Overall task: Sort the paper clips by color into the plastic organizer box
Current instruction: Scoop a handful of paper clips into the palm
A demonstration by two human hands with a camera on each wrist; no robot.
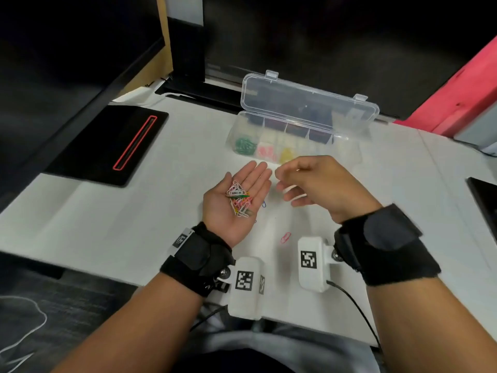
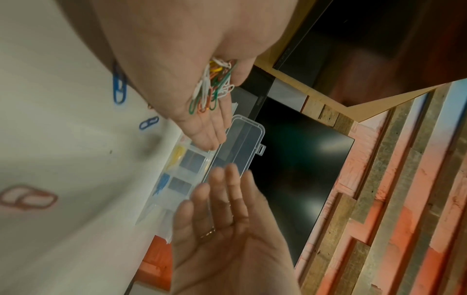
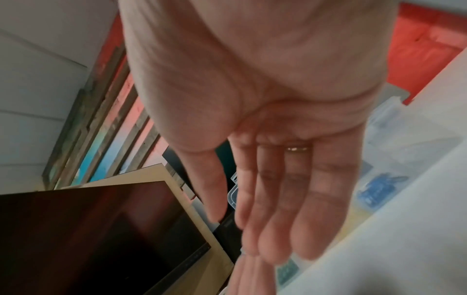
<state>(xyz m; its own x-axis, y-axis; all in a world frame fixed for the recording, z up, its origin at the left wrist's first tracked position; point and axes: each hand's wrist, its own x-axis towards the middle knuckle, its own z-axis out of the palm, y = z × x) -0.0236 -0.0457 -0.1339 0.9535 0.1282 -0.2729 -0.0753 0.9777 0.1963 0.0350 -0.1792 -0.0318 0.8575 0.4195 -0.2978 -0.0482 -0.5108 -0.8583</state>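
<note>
Closest to you, on the white table [image 1: 134, 211], a pink paper clip [image 1: 285, 237] lies loose just ahead of your wrist cameras, between your two forearms. Your left hand [image 1: 236, 200] is held palm up above the table with its fingers straight and together, and a mixed heap of paper clips [image 1: 239, 198] rests in the palm; white, green, pink and yellow ones show there, and the left wrist view shows the same heap [image 2: 215, 87] lying against the base of the fingers. A blue clip [image 1: 263, 204] lies on the table just beside that hand, and the left wrist view shows two blue ones [image 2: 119, 87] on the white surface.

Your right hand [image 1: 314, 181] hovers just to the right of the left one, palm turned toward it, fingers loosely extended and holding nothing; the right wrist view shows the bare palm and a ring [image 3: 298, 148] on one finger. The head view blurs the fingertips.

Beyond both hands the clear plastic box [image 1: 293, 141] sits on the table with its lid [image 1: 309, 100] standing open at the back. Its front compartments already hold green clips [image 1: 244, 146] at the left end, then pink [image 1: 266, 152], then yellow [image 1: 286, 155]. A black pad [image 1: 107, 146] with a red outline lies well to the left of the box.
</note>
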